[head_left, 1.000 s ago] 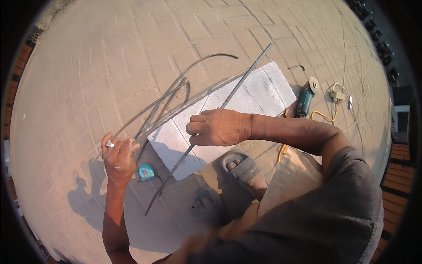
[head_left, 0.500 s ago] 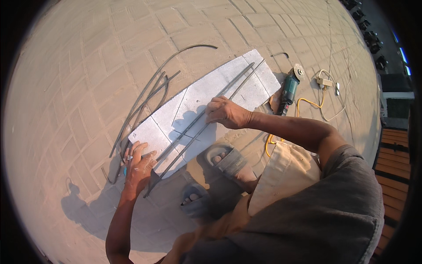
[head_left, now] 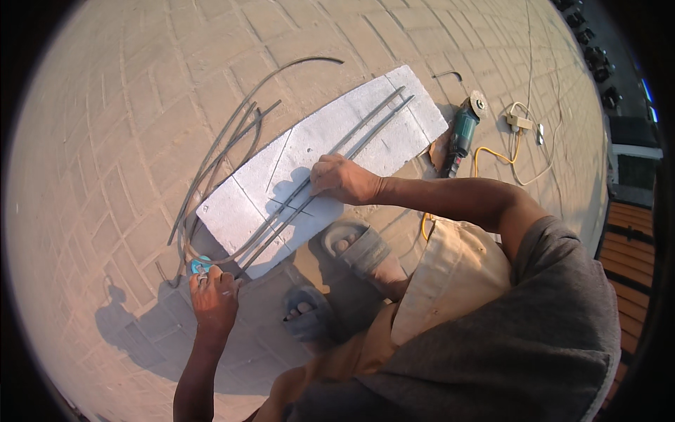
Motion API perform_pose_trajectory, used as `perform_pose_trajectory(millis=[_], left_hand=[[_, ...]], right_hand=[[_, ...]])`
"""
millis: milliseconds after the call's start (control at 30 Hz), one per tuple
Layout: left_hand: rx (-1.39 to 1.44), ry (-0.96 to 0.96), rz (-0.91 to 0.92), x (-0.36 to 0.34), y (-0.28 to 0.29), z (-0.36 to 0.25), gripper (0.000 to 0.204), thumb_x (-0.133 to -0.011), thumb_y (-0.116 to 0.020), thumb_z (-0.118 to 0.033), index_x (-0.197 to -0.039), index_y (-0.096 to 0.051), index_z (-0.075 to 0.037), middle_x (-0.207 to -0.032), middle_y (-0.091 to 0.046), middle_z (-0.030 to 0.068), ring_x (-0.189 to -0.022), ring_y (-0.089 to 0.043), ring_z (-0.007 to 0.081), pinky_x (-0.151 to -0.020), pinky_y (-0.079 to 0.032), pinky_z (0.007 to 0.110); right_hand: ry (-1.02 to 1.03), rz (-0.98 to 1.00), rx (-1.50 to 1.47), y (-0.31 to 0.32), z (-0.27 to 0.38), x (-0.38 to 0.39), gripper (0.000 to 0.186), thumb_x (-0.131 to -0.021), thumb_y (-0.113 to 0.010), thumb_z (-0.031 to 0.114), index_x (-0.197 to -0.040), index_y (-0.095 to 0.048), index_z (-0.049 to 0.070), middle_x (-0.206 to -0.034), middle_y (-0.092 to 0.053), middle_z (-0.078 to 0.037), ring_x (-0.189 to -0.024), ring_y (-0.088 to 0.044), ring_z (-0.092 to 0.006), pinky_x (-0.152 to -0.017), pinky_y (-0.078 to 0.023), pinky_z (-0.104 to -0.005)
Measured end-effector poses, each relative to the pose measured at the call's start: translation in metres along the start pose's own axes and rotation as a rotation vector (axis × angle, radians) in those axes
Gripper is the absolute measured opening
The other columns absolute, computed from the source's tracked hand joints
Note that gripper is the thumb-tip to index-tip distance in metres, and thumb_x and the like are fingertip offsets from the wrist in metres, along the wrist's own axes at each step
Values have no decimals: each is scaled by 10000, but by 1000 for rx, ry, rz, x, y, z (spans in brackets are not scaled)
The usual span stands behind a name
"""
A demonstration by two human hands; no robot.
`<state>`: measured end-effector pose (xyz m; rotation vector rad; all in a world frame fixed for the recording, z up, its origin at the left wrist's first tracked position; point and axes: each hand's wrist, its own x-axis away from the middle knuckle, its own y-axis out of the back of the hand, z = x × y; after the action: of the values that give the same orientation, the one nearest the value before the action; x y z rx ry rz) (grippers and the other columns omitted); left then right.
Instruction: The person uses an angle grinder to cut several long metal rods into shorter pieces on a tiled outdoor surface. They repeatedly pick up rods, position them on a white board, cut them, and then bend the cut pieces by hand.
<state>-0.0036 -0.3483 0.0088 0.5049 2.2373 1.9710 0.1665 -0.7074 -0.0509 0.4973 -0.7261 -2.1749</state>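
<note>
While the right hand (head_left: 346, 180) rests near the middle of the frame, we see its fingers curled together over two dark rods (head_left: 369, 119), which run side by side with a narrow gap between them. They lie lengthwise along a white slab (head_left: 316, 137), slanting from the upper centre-right of the frame toward the lower left, where their near ends approach the left hand (head_left: 214, 299). That hand is left of centre in the lower half, its fingers loosely bent; we cannot tell whether they have hold of a rod end. Just above those fingers we find a teal tape measure (head_left: 200, 264). Thin dark lines cross the slab, and a shadow falls beside the right hand. To the slab's upper left, several bent rods (head_left: 212, 167) lie on the brick paving (head_left: 140, 105), one sweeping in a long arc. Right of the slab's upper end, we see a green angle grinder (head_left: 464, 130), its disc toward the top of the frame, with a yellow cord (head_left: 485, 149) and a beige socket block (head_left: 519, 122) to its right. Below the slab, we see two dark sandals (head_left: 365, 250) on the person's feet.
</note>
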Motion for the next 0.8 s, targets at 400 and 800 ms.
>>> perform_pose_trajectory(millis=[400, 800], left_hand=[[182, 352, 419, 9, 25, 48, 261, -863, -734, -231, -958, -671, 4, -958, -699, 210, -928, -680, 381, -836, -490, 497], [280, 637, 435, 12, 36, 166, 277, -938, -655, -280, -1088, -684, -48, -1021, -708, 180, -962, -666, 362, -873, -512, 455]], right_hand=[[38, -21, 82, 7, -8, -22, 115, -767, -732, 24, -878, -735, 55, -924, -634, -64, -925, -592, -268, -830, -497, -363], [-35, -4, 69, 2, 6, -26, 220, -726, -774, -84, -900, -724, 40, -903, -615, -52, -881, -601, -210, -771, -503, -308]])
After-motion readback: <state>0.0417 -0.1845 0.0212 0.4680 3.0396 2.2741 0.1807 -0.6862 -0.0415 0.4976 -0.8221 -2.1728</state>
